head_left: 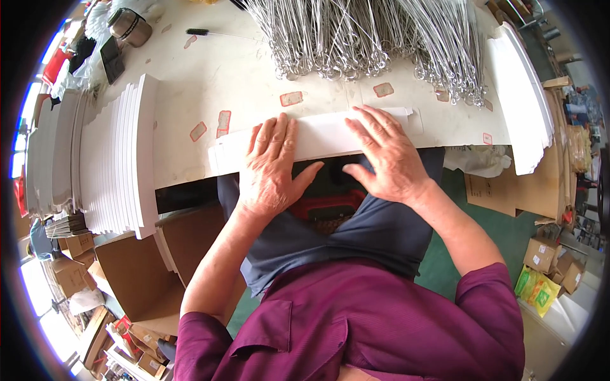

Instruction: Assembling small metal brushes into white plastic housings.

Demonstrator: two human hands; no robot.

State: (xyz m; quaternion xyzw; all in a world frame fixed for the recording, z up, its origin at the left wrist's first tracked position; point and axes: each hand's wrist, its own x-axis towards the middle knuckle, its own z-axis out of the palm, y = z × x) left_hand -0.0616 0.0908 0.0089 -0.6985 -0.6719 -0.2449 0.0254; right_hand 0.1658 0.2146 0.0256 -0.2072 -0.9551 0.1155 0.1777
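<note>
A long, narrow piece of white card (323, 134), folded flat like a slim box, lies along the table's near edge. My left hand (270, 173) presses flat on its left part, fingers stretched out and thumb apart. On its right part rests my right hand (393, 162), also spread, with the thumb pointing inward. A small end flap (410, 116) sticks out at the card's right end. Neither hand grips anything. Beyond the card lies a big heap of thin metal wires with looped ends (356, 47).
Stacks of white card stand at the table's left (121, 159) and right (522, 95) edges. At the back left are a jar (129, 27), a dark phone-like slab (112, 60) and a thin black-bristled brush (198, 32). An open cardboard box (136, 273) sits below left.
</note>
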